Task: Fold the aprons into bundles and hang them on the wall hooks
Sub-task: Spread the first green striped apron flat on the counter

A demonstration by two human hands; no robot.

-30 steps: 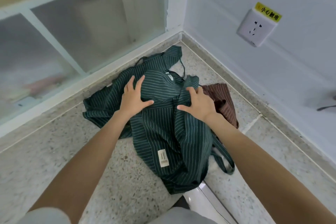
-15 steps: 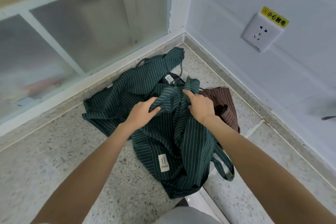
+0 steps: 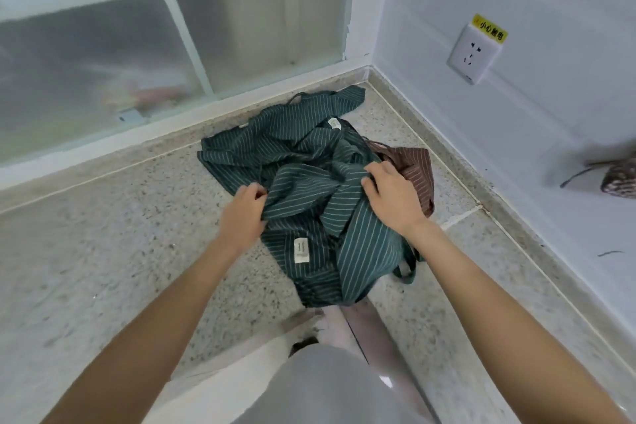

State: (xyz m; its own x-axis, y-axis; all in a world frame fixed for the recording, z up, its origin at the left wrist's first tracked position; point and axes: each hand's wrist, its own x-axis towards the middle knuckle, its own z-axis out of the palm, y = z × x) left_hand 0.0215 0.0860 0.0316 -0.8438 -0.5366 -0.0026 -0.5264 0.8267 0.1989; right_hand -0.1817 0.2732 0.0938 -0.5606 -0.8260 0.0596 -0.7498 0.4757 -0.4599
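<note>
A dark green striped apron [image 3: 309, 189] lies crumpled on the speckled stone counter [image 3: 103, 251] near the corner. My left hand [image 3: 242, 213] grips a fold of it at its left side. My right hand [image 3: 392, 196] grips the cloth at its right side. Between the two hands the fabric is bunched and lifted a little. A brown striped apron [image 3: 418, 169] lies partly under the green one, beside my right hand. A green strap loop [image 3: 407, 268] trails at the lower right. No wall hook is in view.
A frosted glass partition [image 3: 137, 62] with a white frame runs along the back. The white wall on the right carries a socket [image 3: 475, 55] with a yellow label. A dark patterned object [image 3: 617, 179] shows at the right edge.
Both hands went from lying flat on the green apron to gripping it, and they pulled the upper cloth toward me, bunching it. The camera view has shifted back a little.
</note>
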